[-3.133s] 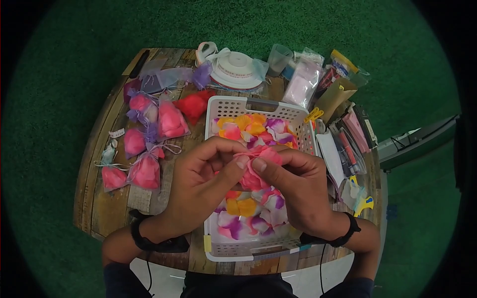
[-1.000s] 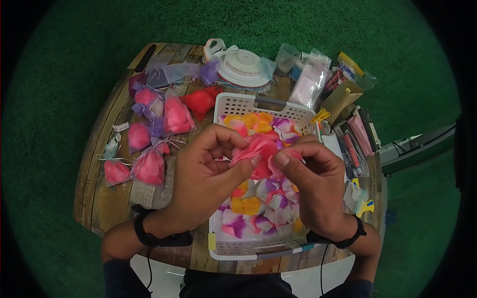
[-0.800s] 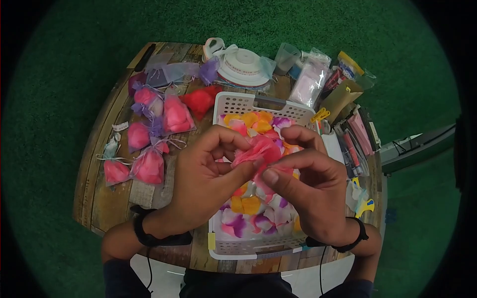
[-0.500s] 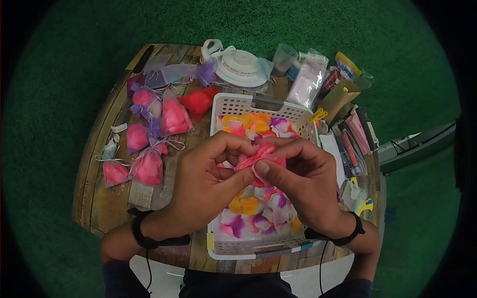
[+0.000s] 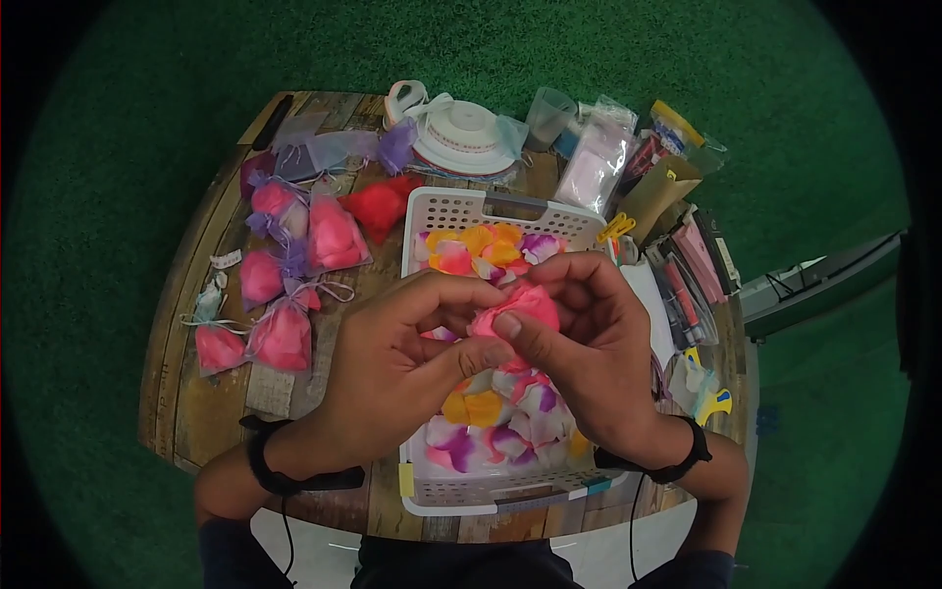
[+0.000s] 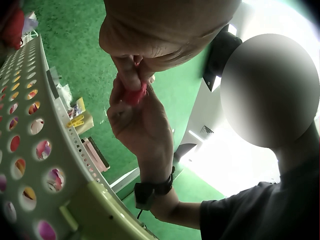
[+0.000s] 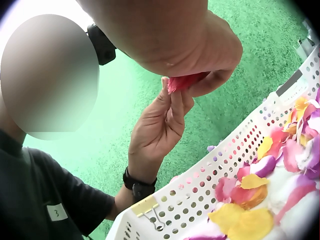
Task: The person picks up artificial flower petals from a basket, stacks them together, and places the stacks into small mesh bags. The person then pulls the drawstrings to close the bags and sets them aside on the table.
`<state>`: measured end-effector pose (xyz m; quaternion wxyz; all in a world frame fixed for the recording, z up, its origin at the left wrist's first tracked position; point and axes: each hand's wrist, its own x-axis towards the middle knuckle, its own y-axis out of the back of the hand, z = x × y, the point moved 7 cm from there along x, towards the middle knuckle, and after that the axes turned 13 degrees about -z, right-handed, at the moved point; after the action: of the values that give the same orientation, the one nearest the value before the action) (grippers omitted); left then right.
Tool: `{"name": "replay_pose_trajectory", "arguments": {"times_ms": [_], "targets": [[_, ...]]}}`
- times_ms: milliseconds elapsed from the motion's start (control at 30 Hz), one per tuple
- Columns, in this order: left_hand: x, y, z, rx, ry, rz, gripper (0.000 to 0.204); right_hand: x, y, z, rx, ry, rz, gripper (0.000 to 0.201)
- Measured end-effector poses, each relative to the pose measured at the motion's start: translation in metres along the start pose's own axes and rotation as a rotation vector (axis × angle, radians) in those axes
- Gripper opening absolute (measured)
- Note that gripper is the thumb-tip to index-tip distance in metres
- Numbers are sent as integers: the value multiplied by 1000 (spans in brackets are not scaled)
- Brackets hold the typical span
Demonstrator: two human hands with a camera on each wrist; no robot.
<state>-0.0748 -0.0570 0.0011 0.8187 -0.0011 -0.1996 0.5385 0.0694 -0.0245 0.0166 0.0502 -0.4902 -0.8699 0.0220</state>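
A bunch of pink fabric petals (image 5: 525,312) is held between both hands, above a white perforated basket (image 5: 417,236). My left hand (image 5: 402,344) pinches the bunch from its left side with thumb and fingers. From the right, my right hand (image 5: 594,358) grips it, its thumb lying across the front of the petals. Below the hands, loose purple-and-white petals (image 5: 535,427) and orange petals (image 5: 474,407) lie in the basket. In the right wrist view, the pink bunch (image 7: 185,82) shows between the fingers of both hands.
Sheer drawstring bags (image 5: 282,334) filled with pink petals lie left on the wooden table (image 5: 211,412), near a red bag (image 5: 381,206). Ribbon rolls (image 5: 469,137) and a plastic cup (image 5: 549,118) stand behind the basket. Packets (image 5: 599,157) and a yellow clip (image 5: 617,228) are at the right.
The right hand briefly opened its fingers away from the bunch, then closed in on it again. The pink petals now look more tightly gathered. The view has shifted slightly.
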Motion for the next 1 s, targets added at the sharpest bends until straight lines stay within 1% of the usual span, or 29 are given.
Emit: {"name": "replay_pose_trajectory", "arguments": {"times_ms": [67, 133, 200, 233, 300, 333, 400, 433, 467, 533, 667, 700, 733, 767, 800, 867, 900, 933, 967, 1000], "targets": [[0, 4, 3, 49, 28, -1, 31, 0, -1, -1, -14, -2, -4, 30], [1, 6, 3, 96, 59, -2, 30, 1, -3, 0, -56, -20, -53, 28], [1, 8, 5, 195, 41, 10, 28, 2, -6, -1, -36, -7, -60, 26], [1, 9, 4, 191, 47, 11, 28, 3, -7, -1, -19, 10, -69, 25], [2, 8, 9, 240, -1, -6, 27, 5, -5, 2, 6, -11, -98, 22], [2, 8, 8, 230, 14, -5, 27, 5, -6, 6, 31, -30, -128, 20], [3, 8, 9, 104, -1, 16, 25, 6, -5, 8, 48, -56, -130, 19], [4, 10, 6, 91, -23, 23, 22, 6, -6, 10, 60, -71, -140, 18], [5, 11, 5, 84, -11, 26, 22, 6, -5, 11, 45, -71, -134, 19], [5, 12, 9, 90, -33, 0, 21, 6, -5, 13, 89, -102, -138, 20], [3, 21, 9, 155, -5, -9, 23, 5, -5, 10, 184, -173, -152, 22], [3, 22, 10, 179, -9, -16, 23, 5, -2, 8, 184, -175, -151, 22], [3, 21, 10, 204, -13, -24, 24, 5, 0, 8, 142, -201, -189, 24], [3, 21, 9, 202, -12, -24, 24, 5, 0, 8, 99, -226, -227, 26], [2, 21, 8, 158, -16, 3, 25, 5, 0, 10, 99, -227, -226, 26], [4, 17, 8, 112, -22, 29, 26, 6, 0, 2, -93, -70, -211, 27], [4, 14, 9, 33, -9, 47, 27, 6, -3, 2, -93, -72, -211, 27], [4, 13, 9, -44, 3, 66, 27, 6, -5, -5, -135, -4, -204, 26], [5, 13, 8, -44, 3, 68, 27, 6, -8, -10, -177, 63, -197, 26], [5, 11, 2, -117, 74, 30, 29, 7, -9, -9, -177, 62, -198, 26]]}}
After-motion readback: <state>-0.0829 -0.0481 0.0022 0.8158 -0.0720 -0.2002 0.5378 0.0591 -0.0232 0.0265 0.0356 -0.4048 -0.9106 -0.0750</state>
